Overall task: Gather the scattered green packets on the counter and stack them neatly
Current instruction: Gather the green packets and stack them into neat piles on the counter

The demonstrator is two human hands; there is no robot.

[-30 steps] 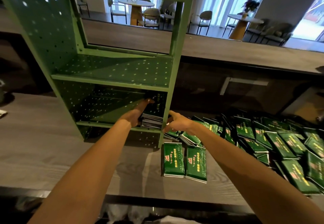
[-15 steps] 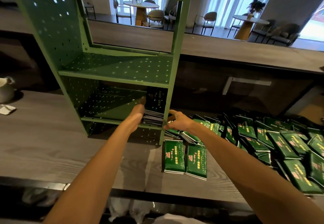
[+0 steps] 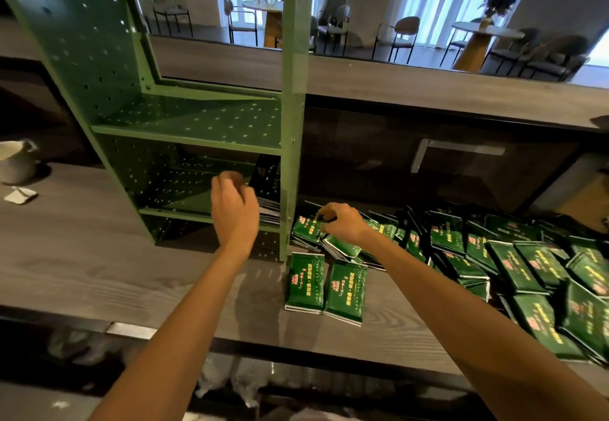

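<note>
Many green packets [image 3: 514,255] with gold print lie scattered over the right half of the grey counter [image 3: 82,255]. Two packets [image 3: 324,284] lie flat side by side near the front. A stack of packets [image 3: 268,203] sits in the lower right corner of the green perforated shelf unit [image 3: 197,124], with one dark packet standing against the shelf's right wall. My left hand [image 3: 234,206] hovers in front of that stack, fingers curled, holding nothing. My right hand [image 3: 342,224] rests on the packets just right of the shelf post, fingers pinching one packet [image 3: 309,227].
A white mug [image 3: 16,162] and a small white paper [image 3: 19,194] sit at the counter's far left. A raised bar ledge [image 3: 428,91] runs behind the counter. Tables and chairs stand in the room beyond.
My left hand has drawn back out of the lower shelf compartment, leaving the stack inside. My right hand has stayed on the packets beside the shelf post.
</note>
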